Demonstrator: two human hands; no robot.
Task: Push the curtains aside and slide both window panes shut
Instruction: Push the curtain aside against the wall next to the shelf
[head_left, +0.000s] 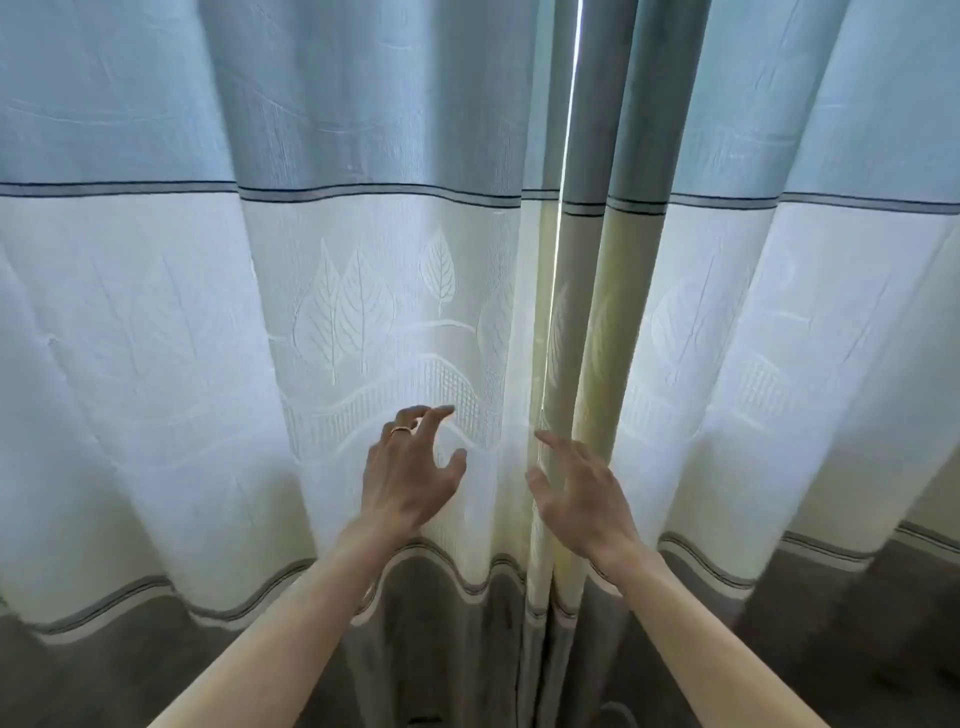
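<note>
Two drawn curtains fill the view, each pale blue on top, white with a leaf pattern in the middle and grey at the bottom. The left curtain and the right curtain meet at a thin bright gap. My left hand, wearing a ring, is spread open close to the left curtain near its inner edge. My right hand is open with its fingertips at the right curtain's inner edge beside the gap. Neither hand grips the fabric. The window panes are hidden behind the curtains.
The curtains hang in deep folds across the whole width. Only a sliver of daylight shows through the gap between them.
</note>
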